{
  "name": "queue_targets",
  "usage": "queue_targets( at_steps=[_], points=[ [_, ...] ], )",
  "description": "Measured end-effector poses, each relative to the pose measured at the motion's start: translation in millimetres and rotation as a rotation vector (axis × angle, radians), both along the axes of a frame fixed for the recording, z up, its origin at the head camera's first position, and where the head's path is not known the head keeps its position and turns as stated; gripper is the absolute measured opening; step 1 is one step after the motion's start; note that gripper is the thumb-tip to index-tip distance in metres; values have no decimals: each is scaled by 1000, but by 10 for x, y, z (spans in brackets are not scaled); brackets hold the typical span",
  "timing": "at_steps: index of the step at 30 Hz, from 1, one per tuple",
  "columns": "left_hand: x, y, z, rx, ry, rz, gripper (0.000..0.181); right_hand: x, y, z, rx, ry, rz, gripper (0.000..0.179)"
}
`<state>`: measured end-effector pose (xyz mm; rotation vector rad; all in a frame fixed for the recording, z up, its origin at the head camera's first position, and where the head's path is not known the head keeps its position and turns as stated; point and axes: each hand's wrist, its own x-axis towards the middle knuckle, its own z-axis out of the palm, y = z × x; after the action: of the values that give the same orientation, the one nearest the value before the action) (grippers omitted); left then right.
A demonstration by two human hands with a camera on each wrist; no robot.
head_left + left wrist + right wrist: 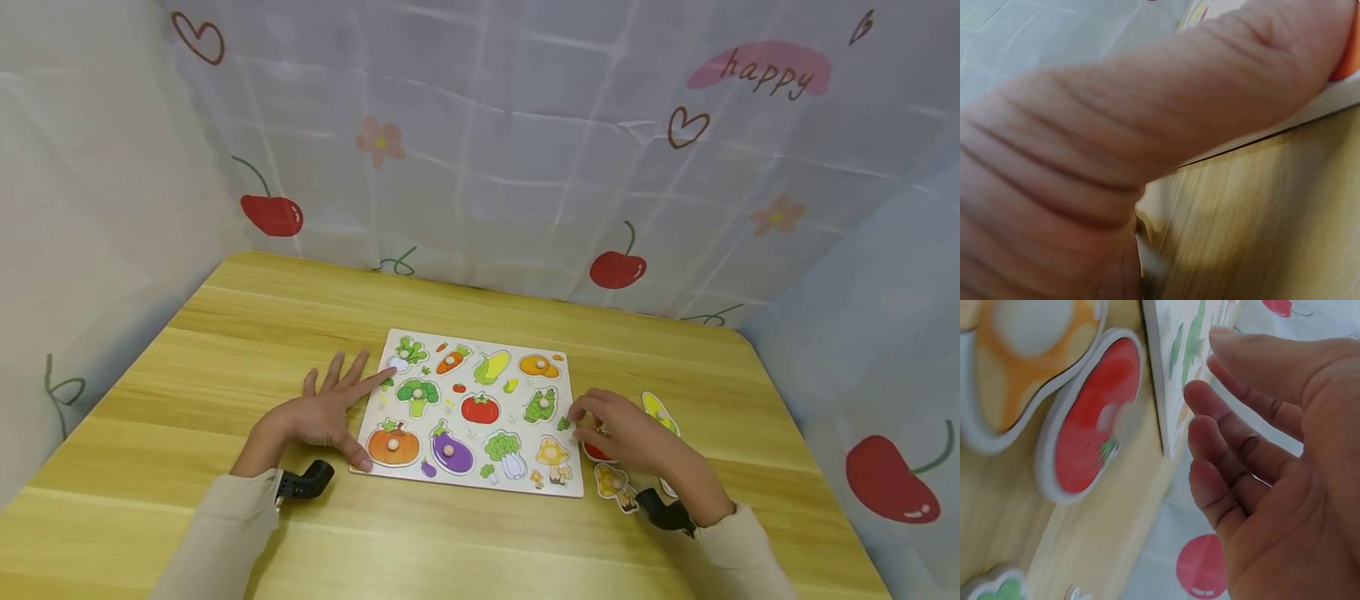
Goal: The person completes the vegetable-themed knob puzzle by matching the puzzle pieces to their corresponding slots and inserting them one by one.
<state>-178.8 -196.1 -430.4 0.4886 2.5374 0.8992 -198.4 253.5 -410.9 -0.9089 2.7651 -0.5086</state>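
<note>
A white vegetable puzzle board lies on the table. My left hand is spread at its left edge, the index fingertip by the turnip and the thumb near the pumpkin piece. In the left wrist view the thumb fills much of the picture. My right hand is at the board's right edge, near the green asparagus piece. The right wrist view shows its fingers loosely bent, with nothing held. Beneath that hand lie a loose tomato piece and a mushroom piece.
A loose corn piece lies right of the right hand, and another piece is mostly hidden by the forearm. Knobbed pieces such as the eggplant and broccoli sit in the board. A printed curtain hangs behind the table.
</note>
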Motion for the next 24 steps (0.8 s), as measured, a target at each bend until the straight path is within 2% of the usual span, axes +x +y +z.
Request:
queue_targets(
  at_steps=[8, 17, 24],
  points=[
    [0, 0, -8, -8, 4, -5, 134, 27, 257, -54, -83, 4, 93, 10],
    [4, 7, 7, 4, 2, -5, 134, 68, 388, -91, -49, -49, 69, 14],
    [-3, 1, -7, 3, 9, -3, 135, 75, 395, -93, -58, 7, 119, 20]
  ],
)
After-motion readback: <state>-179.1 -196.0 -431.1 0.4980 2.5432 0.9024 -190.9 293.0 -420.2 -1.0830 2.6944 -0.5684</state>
